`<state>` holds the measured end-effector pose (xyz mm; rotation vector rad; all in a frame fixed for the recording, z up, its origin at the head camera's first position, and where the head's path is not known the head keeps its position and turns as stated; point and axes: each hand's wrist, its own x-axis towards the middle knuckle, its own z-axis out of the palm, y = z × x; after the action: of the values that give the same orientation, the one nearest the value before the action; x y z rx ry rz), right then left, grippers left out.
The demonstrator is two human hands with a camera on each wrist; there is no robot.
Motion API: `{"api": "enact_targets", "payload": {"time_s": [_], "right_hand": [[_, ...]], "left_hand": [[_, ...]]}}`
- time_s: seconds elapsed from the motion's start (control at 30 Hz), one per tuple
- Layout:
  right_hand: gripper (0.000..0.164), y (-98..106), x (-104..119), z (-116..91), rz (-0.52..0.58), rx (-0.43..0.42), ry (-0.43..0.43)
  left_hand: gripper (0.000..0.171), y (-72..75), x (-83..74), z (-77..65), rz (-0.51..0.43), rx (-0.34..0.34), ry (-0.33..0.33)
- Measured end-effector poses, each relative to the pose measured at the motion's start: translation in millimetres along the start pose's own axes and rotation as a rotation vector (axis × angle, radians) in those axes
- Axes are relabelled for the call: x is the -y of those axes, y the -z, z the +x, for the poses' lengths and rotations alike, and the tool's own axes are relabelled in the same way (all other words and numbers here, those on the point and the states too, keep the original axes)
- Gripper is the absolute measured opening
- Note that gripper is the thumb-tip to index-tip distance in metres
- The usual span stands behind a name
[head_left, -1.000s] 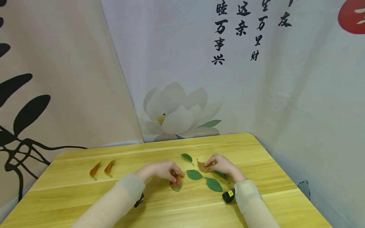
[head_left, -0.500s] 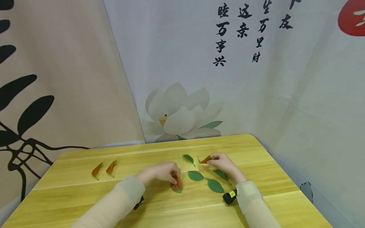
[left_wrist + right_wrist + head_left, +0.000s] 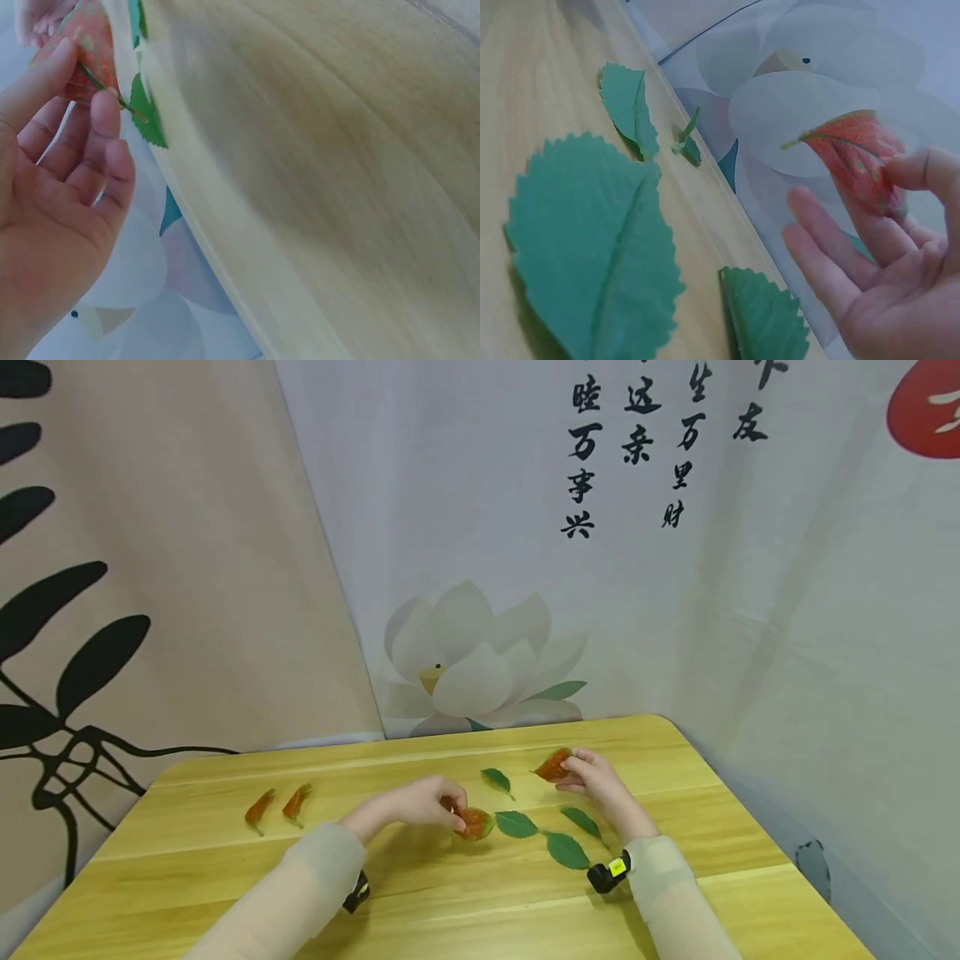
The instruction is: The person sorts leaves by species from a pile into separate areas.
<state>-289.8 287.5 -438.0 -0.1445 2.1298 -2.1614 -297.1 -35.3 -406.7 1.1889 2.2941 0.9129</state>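
Observation:
My left hand (image 3: 422, 802) pinches a red leaf (image 3: 476, 824) with a green tip, held just above the table left of the green leaves. In the left wrist view the stem of this red leaf (image 3: 94, 45) lies between thumb and fingertips. My right hand (image 3: 603, 783) pinches a second red leaf (image 3: 553, 765), raised off the table beyond the green leaves. The right wrist view shows this red leaf (image 3: 859, 161) between thumb and forefinger, with the other fingers loosely extended.
Several green leaves (image 3: 567, 850) with toothed edges lie between the hands on the wooden table (image 3: 450, 927). Two curled red leaves (image 3: 259, 810) lie at the left. A printed cloth (image 3: 480, 527) hangs behind the table.
My right hand has lifted its red leaf off the table, up and slightly right. My left hand has raised and turned its red leaf, whose green tip now points right.

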Motion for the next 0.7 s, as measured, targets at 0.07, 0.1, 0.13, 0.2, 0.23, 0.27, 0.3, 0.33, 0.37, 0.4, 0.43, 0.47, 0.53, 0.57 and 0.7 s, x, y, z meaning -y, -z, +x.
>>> {"api": "enact_targets", "payload": {"time_s": [0.07,0.1,0.13,0.2,0.23,0.27,0.3,0.33,0.37,0.4,0.43,0.47,0.53,0.57,0.7], "right_hand": [[0.012,0,-1,-1,0.003,0.003,0.002],[0.012,0,-2,-1,0.005,-0.001,-0.004],[0.014,0,-3,-2,0.004,0.002,-0.008],[0.022,1,-5,-2,0.001,0.011,-0.011],[0.027,1,-6,-2,0.002,0.012,-0.018],[0.033,1,-7,-2,-0.002,0.017,-0.023],[0.038,1,-8,-2,-0.005,0.016,-0.031],[0.043,1,-8,-2,-0.013,0.023,-0.034],[0.048,0,-8,-2,-0.020,0.025,-0.037],[0.050,0,-9,-2,-0.033,0.024,-0.041],[0.051,0,-9,-1,-0.043,0.017,-0.046],[0.052,0,-9,-1,-0.058,0.013,-0.046],[0.047,-1,-8,0,-0.089,-0.006,-0.048],[0.043,-1,-8,0,-0.107,-0.019,-0.048],[0.031,-2,-10,3,-0.161,-0.043,-0.056]], "left_hand": [[0.016,0.2,0.4,-2.1,-0.030,-0.024,0.006],[0.015,0.2,1.0,-3.1,-0.038,-0.040,0.014],[0.013,0.5,0.9,-4.3,-0.055,-0.057,0.027],[0.010,0.6,1.9,-6.5,-0.072,-0.097,0.054],[0.008,0.8,2.6,-7.5,-0.084,-0.116,0.070],[0.006,1.0,3.3,-8.6,-0.090,-0.137,0.082],[0.005,1.5,3.9,-9.7,-0.097,-0.158,0.084],[0.006,1.9,4.7,-10.7,-0.105,-0.177,0.089],[0.008,2.4,5.9,-11.6,-0.114,-0.194,0.090],[0.010,3.0,6.7,-12.6,-0.118,-0.208,0.094],[0.013,3.6,7.4,-13.6,-0.124,-0.224,0.096],[0.017,4.4,8.1,-14.5,-0.129,-0.239,0.097],[0.026,5.5,9.6,-16.3,-0.137,-0.265,0.108],[0.031,6.2,10.3,-17.1,-0.139,-0.275,0.112],[0.045,6.8,14.1,-19.7,-0.144,-0.296,0.125]]}}
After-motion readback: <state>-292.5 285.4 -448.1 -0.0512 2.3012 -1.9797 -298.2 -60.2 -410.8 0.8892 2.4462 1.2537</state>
